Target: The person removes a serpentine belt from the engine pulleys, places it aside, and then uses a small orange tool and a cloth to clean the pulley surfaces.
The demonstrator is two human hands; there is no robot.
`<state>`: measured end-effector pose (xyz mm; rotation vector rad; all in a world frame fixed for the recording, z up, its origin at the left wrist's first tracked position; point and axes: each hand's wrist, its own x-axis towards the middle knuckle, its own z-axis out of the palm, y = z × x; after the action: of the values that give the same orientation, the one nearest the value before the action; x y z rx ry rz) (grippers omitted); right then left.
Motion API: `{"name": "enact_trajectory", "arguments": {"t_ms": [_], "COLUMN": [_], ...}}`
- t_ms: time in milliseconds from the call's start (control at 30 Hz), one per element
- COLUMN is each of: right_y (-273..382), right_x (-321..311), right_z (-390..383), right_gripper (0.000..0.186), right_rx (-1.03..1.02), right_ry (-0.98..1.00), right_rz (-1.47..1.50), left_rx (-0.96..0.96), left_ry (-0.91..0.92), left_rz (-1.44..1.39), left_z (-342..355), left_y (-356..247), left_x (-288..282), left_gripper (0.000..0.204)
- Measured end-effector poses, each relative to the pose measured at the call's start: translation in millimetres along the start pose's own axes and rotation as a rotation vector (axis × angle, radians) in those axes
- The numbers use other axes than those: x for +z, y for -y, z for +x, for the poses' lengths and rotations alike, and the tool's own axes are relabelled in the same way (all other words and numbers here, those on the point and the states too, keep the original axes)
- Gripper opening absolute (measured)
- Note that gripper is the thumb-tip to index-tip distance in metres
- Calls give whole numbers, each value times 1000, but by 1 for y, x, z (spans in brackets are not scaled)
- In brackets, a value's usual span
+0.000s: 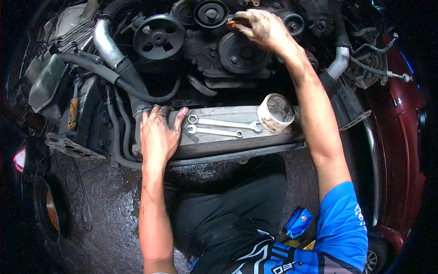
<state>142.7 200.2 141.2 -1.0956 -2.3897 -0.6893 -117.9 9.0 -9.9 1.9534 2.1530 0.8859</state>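
Note:
My left hand (159,133) lies on the top of a radiator-like core (214,150), fingers stretched out and thumb apart, holding nothing. Up at the engine front, my right hand (264,28) is closed on a small orange thing (236,22) whose kind I cannot make out. It is beside a black pulley (211,13) and above a larger round pulley (244,52). Between my arms, a long combination wrench (223,123) and a shorter combination wrench (214,131) lie on the core's top. Right of them stands an open, whitish round tub (276,112), dirty inside.
A slotted pulley (159,37) sits at the engine's left. Silver pipes (107,43) and black hoses (91,68) run along both sides. A yellow-handled tool (73,112) rests at far left. A dark red car panel (397,150) borders the right. The floor (107,210) looks wet.

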Motion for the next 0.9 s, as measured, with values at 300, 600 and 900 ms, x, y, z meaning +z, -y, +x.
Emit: {"name": "enact_trajectory", "arguments": {"t_ms": [300, 600, 900], "right_y": [23, 49, -18], "right_x": [11, -23, -24], "right_z": [-12, -85, -106], "right_gripper": [26, 16, 25], "right_rx": [-182, 101, 617], "right_ry": [-30, -237, -316], "right_rz": [-113, 97, 365], "left_rx": [19, -34, 28], "left_ry": [-20, 43, -47], "left_rz": [5, 18, 24], "left_z": [-1, -1, -2], "left_y": [-2, -3, -4], "left_x": [3, -4, 0], "left_gripper": [72, 75, 65]}}
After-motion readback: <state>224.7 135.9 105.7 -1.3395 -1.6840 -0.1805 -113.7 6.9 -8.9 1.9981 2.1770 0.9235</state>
